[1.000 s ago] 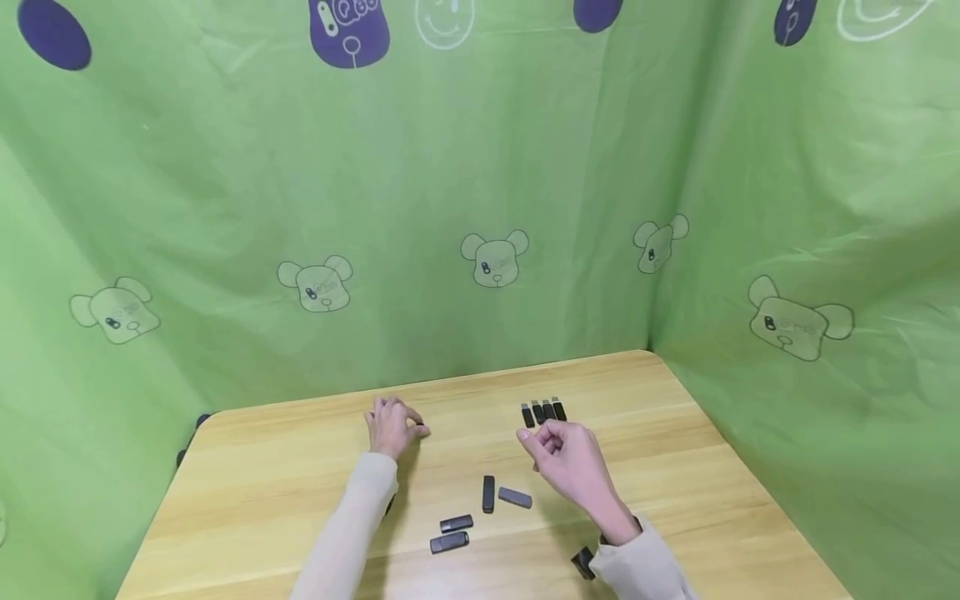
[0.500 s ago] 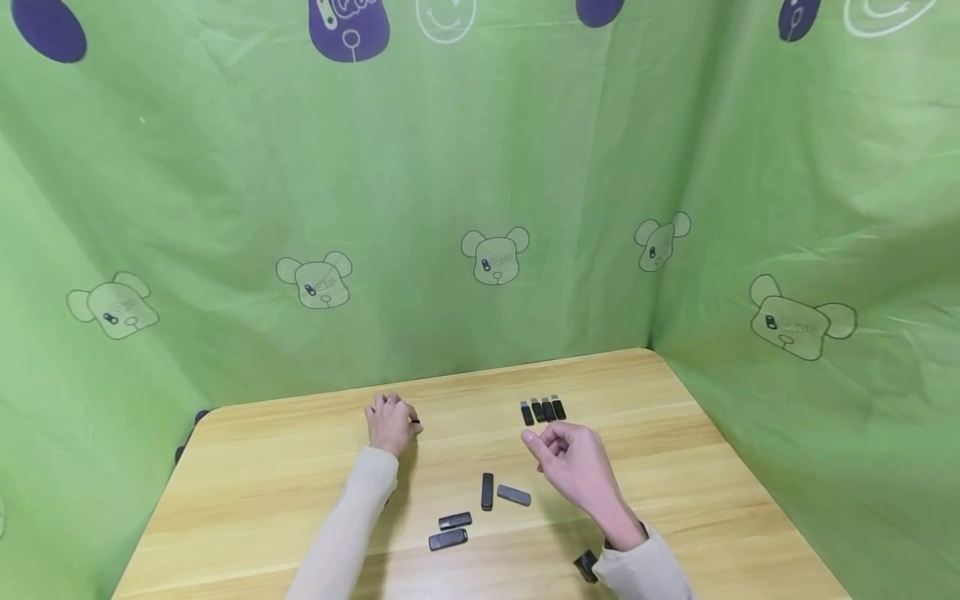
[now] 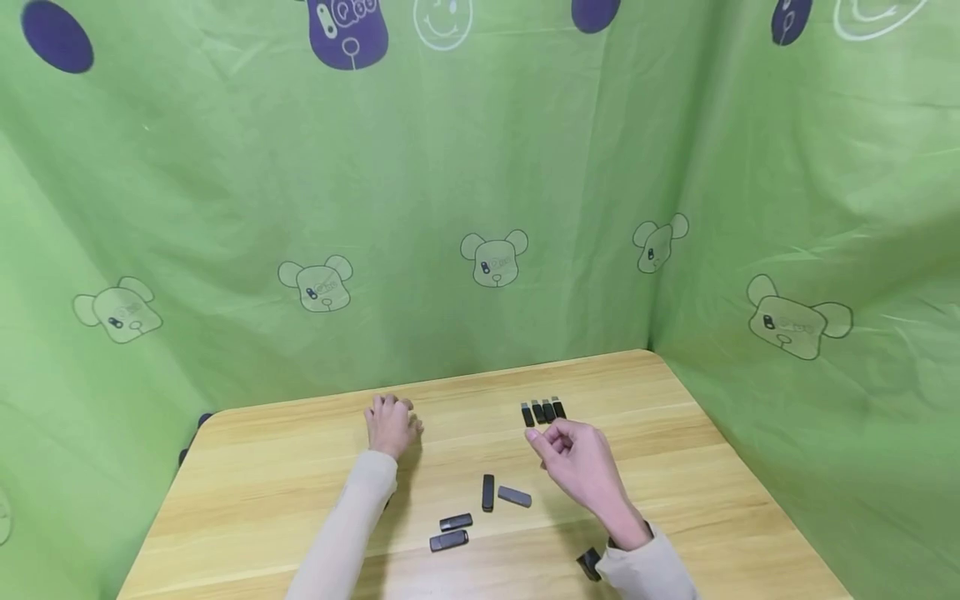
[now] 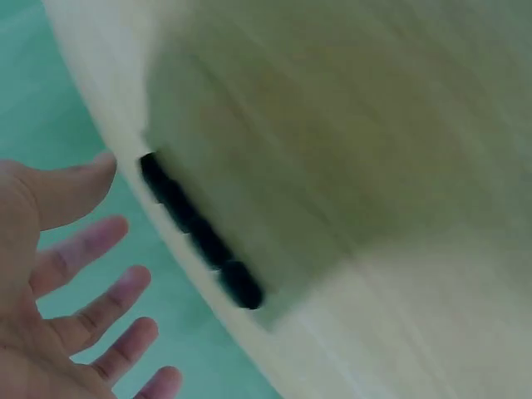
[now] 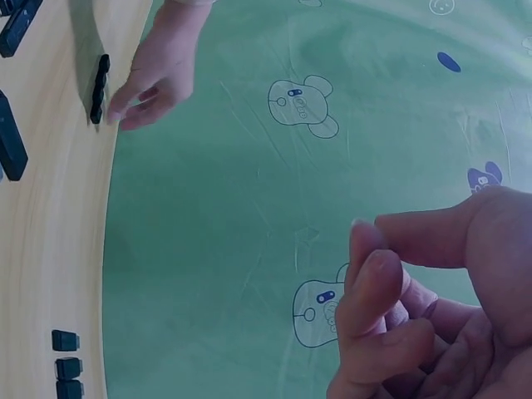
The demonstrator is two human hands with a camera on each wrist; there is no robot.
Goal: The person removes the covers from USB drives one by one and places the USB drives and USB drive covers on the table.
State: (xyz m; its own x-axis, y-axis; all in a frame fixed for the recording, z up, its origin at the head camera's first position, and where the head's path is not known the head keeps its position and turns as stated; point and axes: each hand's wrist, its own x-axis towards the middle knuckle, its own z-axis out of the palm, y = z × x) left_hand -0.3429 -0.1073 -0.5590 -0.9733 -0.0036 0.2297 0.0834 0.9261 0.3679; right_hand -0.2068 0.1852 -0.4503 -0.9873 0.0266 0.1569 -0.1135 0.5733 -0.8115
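My left hand is over the back left of the table, fingers spread and holding nothing. Beside its fingers in the left wrist view lies a row of small black pieces, blurred; the hand hides them in the head view. My right hand hovers in front of several black USB flash drives lined up with metal plugs pointing away. In the right wrist view its thumb meets the index finger, the other fingers bend loosely, and nothing shows between them.
Mid-table lie a black stick, a grey stick and two dark sticks, one nearer and one behind it. A black item sits by the right sleeve. Green curtain stands behind the wooden table.
The dark bit seen by my left thumb earlier no longer shows in the head view, and the left fingers have loosened. My right hand has shifted slightly right. The sticks stay put.
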